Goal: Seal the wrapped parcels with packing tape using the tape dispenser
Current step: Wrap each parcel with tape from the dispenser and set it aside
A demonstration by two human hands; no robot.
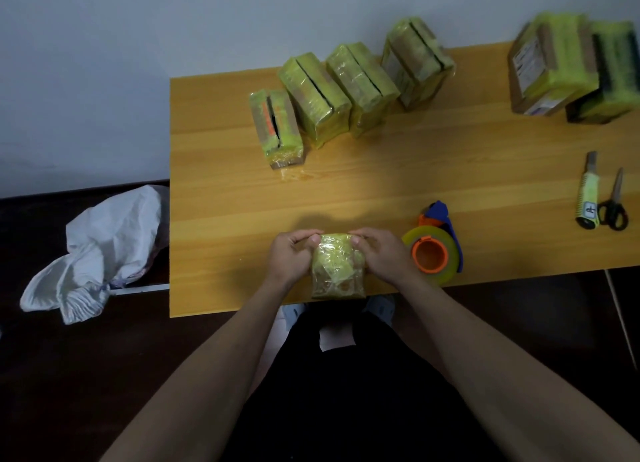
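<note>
Both hands clasp the small wrapped parcel (337,265) at the near edge of the table (214,184), the left hand (292,252) and right hand (379,252) curled round its sides with thumbs pressing its top. To do this well, I judge the thumbs should smooth the tape flat from the middle outward while the fingers keep the parcel from sliding off the edge. Just right of the right hand lies the tape dispenser (433,250), close enough to knock; a row of parcels (346,90) stands well behind, and a knife (588,198) and scissors (613,205) lie far right, out of the way.
</note>
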